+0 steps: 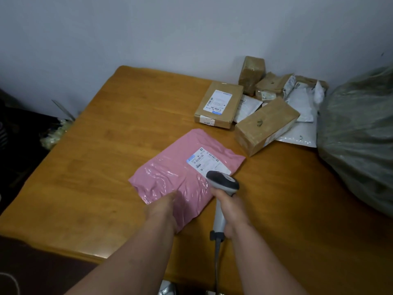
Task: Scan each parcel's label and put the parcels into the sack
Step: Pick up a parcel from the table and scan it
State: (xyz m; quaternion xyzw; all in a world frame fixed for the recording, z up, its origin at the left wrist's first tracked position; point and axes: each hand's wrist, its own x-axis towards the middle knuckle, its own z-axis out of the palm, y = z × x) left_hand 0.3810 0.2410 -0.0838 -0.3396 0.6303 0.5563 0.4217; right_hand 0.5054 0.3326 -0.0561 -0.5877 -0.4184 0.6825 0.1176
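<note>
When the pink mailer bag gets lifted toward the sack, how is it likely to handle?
The pink mailer bag is probably floppy: its film is wrinkled and lies flat on the table. Its glossy sheen suggests it may slip, so the left hand on its near corner would need a firm pinch. It looks thin, so likely light.

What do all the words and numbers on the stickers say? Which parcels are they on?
"5011 M1 A2-10", as best it reads, on the white label of the pink parcel.
The same label's barcodes and small print: too small to read.
The label on the flat brown box: a dark code line at its lower edge, too blurred to read.
The white mailers behind: print too blurred.
</note>
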